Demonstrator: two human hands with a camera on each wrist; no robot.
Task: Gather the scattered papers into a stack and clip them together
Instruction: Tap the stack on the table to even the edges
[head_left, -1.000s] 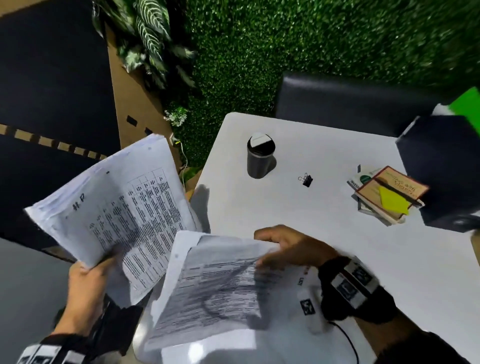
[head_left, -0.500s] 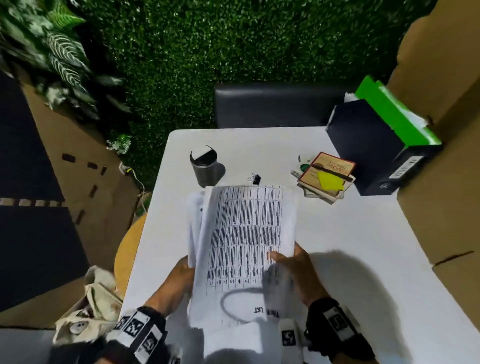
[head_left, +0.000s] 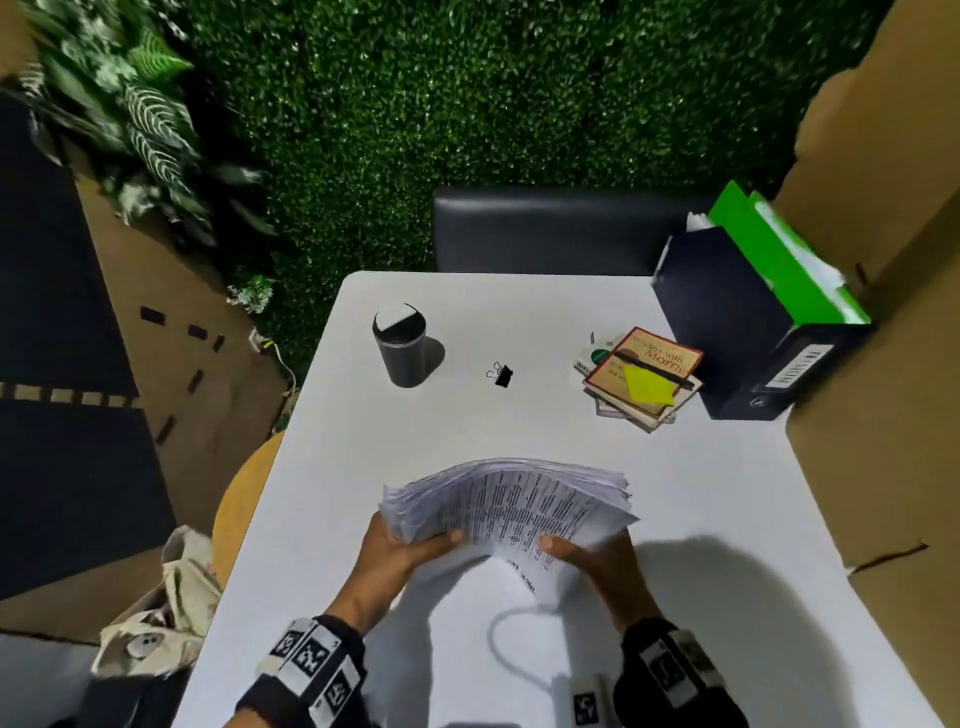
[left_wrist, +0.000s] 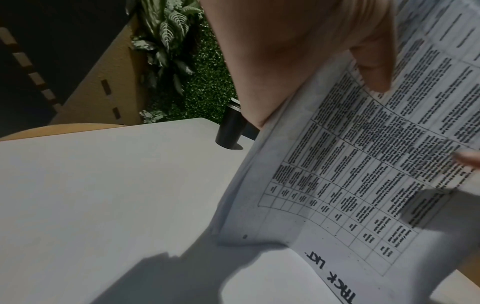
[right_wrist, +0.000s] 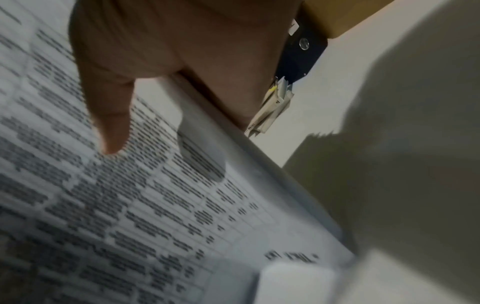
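Observation:
A thick stack of printed papers (head_left: 511, 501) stands on its lower edge on the white table (head_left: 727, 519), bowed and tilted away from me. My left hand (head_left: 410, 545) grips its left side, thumb on the printed face. My right hand (head_left: 592, 558) grips the right side the same way. The left wrist view shows the tabled sheet (left_wrist: 363, 164) under my left thumb (left_wrist: 374, 61). The right wrist view shows the blurred stack (right_wrist: 116, 205) under my right thumb (right_wrist: 111, 127). A small black binder clip (head_left: 502, 374) lies apart on the table, beyond the stack.
A dark tumbler (head_left: 400, 348) stands at the far left of the table. Stacked books with a yellow note (head_left: 644, 374) and a dark file box with green folders (head_left: 753, 322) sit at the far right. A cardboard wall (head_left: 883, 364) borders the right edge.
Two separate bundles, one in each hand, came together into one stack. The stack has tipped from lying toward me to standing on its edge on the table.

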